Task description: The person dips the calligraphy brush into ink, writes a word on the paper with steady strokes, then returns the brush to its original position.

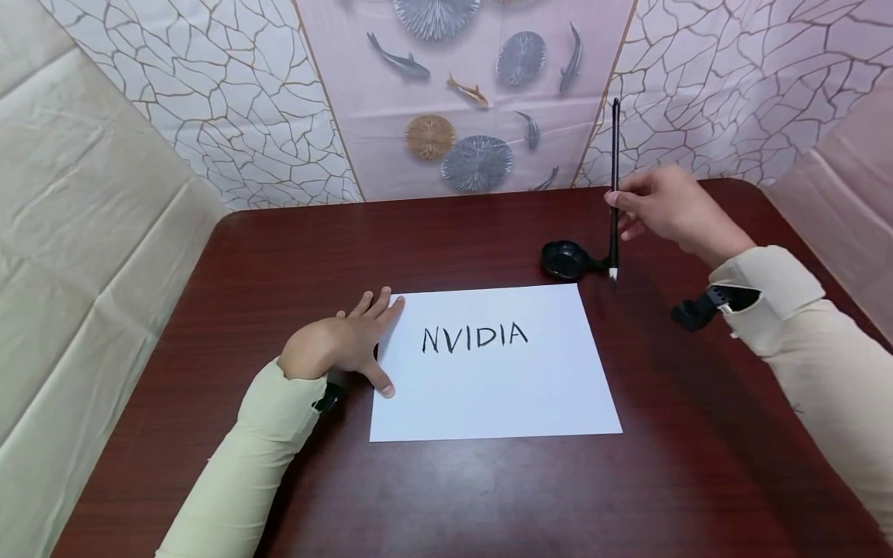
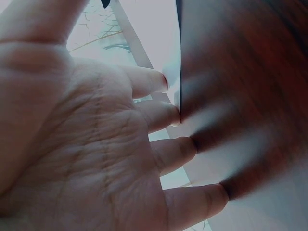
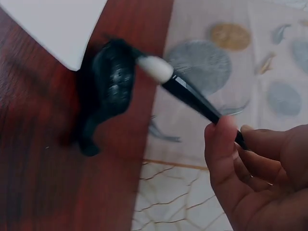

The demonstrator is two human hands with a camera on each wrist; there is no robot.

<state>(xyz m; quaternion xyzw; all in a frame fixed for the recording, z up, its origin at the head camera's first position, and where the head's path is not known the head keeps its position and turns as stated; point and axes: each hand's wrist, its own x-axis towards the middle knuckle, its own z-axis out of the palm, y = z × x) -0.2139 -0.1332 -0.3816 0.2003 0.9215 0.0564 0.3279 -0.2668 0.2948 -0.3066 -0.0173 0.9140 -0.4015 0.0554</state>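
In the head view my left hand (image 1: pixel 338 342) lies with fingers spread at the left edge of a white sheet of paper (image 1: pixel 495 399), thumb and a fingertip on it. Black brushed letters reading "NVIDIA" (image 1: pixel 476 338) run across the sheet. My right hand (image 1: pixel 668 205) pinches a black-handled ink brush (image 1: pixel 615 147) near its middle. The brush stands upright, white bristles with a dark tip pointing down. Its tip is beside the handle of a small round black ink dish (image 1: pixel 563 261); whether they touch I cannot tell. The right wrist view shows the brush (image 3: pixel 190 96) pinched between thumb and fingers.
The dark red-brown table (image 1: pixel 446 504) has rounded far corners. Behind it hangs a patterned cloth (image 1: pixel 481 101) with fish and round leaf shapes. A pale creased cloth (image 1: pixel 91 232) borders the left side. Dark straps with camera-like pieces (image 1: pixel 698 310) sit at the cuffs.
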